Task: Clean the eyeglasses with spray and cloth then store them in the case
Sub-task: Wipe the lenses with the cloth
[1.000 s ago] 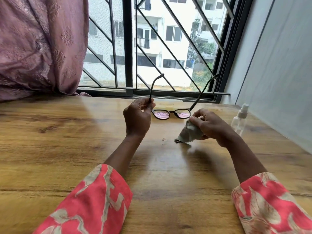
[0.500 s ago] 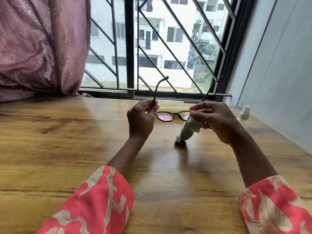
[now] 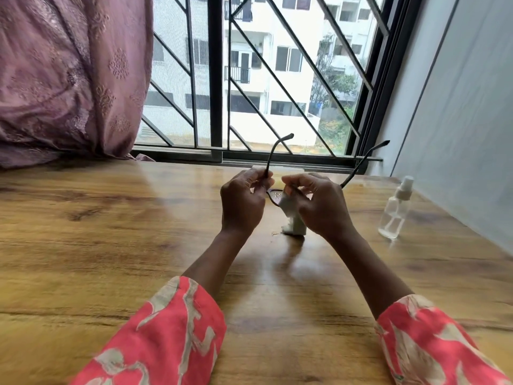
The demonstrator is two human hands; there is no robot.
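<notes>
Black-framed eyeglasses (image 3: 273,154) are held above the wooden table (image 3: 111,245), temple arms pointing up and away toward the window. My left hand (image 3: 241,202) pinches the frame at its left hinge. My right hand (image 3: 316,202) grips a pale cleaning cloth (image 3: 294,222) and presses it on a lens; the cloth's tail hangs down to the tabletop. Most of the lenses are hidden behind my hands; only a bit of the left lens (image 3: 274,196) shows. A clear spray bottle (image 3: 395,211) with a white nozzle stands at the right. No case is in view.
A purple curtain (image 3: 69,79) bunches on the table's far left. A barred window (image 3: 216,79) runs along the far edge, and a grey wall (image 3: 458,107) borders the right side close to the bottle. A small crumb (image 3: 274,232) lies beside the cloth.
My right hand with the cloth has moved left from the right lens to the middle of the frame, close to my left hand. The glasses stayed in my left hand.
</notes>
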